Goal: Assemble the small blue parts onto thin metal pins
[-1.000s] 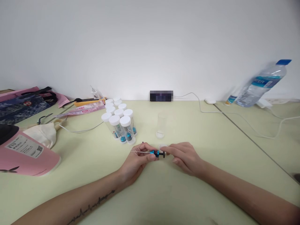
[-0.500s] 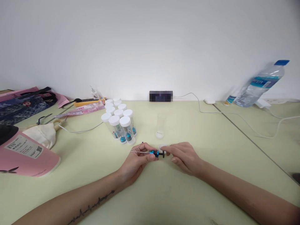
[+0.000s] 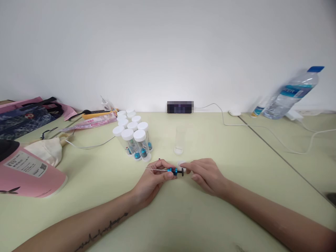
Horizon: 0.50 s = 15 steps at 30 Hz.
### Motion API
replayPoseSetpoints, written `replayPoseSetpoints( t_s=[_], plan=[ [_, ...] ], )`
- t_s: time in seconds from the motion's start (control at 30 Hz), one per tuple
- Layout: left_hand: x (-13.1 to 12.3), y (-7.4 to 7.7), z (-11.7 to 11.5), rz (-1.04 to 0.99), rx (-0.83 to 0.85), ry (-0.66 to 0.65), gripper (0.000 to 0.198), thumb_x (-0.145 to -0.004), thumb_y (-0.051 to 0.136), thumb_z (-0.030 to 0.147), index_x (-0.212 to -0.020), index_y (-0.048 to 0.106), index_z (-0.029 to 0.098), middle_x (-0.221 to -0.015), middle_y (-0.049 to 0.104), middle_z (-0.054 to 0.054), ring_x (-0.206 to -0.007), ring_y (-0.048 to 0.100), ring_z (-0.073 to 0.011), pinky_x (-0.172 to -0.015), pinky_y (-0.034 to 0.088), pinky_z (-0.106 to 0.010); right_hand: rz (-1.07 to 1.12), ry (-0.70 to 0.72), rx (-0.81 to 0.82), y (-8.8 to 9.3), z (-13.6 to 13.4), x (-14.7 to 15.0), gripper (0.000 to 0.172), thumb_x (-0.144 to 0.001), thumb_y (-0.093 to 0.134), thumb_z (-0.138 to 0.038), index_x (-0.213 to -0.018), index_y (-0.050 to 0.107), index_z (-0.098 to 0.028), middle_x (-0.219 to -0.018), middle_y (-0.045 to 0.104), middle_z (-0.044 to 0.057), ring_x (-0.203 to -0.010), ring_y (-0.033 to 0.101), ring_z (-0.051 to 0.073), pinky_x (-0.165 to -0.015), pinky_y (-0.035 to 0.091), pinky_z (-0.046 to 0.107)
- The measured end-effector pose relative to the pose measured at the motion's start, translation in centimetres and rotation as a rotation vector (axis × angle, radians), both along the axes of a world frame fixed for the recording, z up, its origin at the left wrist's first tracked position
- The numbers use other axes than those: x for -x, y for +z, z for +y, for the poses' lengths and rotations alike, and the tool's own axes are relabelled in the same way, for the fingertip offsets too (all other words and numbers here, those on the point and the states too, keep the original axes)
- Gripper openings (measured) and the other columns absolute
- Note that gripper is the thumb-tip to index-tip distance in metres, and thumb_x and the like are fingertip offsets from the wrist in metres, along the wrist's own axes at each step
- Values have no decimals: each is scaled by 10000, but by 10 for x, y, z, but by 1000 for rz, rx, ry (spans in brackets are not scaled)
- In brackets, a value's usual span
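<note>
My left hand (image 3: 153,178) is closed around a small tool with a blue metal body (image 3: 172,172), a black plunger-like end and thin metal wires running out to the left. Close to that black end is my right hand (image 3: 206,175), its fingers bent and the thumb apart, with nothing visible in its grasp. The index fingertip lies over a white round cap (image 3: 181,163); whether it touches it I cannot tell. Just beyond the hands, a clear uncapped tube (image 3: 180,136) stands upright on the table.
Several white-capped clear tubes (image 3: 140,136) holding blue pieces stand in a cluster to the left. A pink cup (image 3: 34,175) is at far left, near a cream cloth pouch (image 3: 48,148). Against the wall are a phone (image 3: 180,107), a cable and a leaning water bottle (image 3: 295,92).
</note>
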<state>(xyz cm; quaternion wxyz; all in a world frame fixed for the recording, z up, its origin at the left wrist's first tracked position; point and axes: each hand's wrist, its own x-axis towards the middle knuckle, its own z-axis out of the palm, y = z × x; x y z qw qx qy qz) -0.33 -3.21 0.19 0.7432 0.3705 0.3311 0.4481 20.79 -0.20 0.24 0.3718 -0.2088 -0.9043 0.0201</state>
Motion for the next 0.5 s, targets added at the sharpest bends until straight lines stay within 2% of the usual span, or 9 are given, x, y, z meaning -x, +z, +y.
replayPoseSetpoints(
  t_s=[0.23, 0.5],
  plan=[
    [0, 1, 0, 2, 13, 5, 149, -688, 734, 141, -788, 624, 142, -743, 663, -19, -691, 607, -98, -694, 459, -215, -20, -9, -22, 0, 0, 0, 385, -992, 222, -317, -995, 565, -142, -684, 644, 44, -599, 596, 130, -576, 431, 230],
    [-1, 1, -1, -6, 14, 1, 149, -692, 732, 152, -798, 627, 147, -748, 676, -23, -690, 608, -104, -695, 460, -226, -35, -1, 2, 0, 0, 0, 376, -991, 225, -323, -1028, 557, -149, -699, 647, 39, -619, 606, 127, -586, 437, 227]
  ],
)
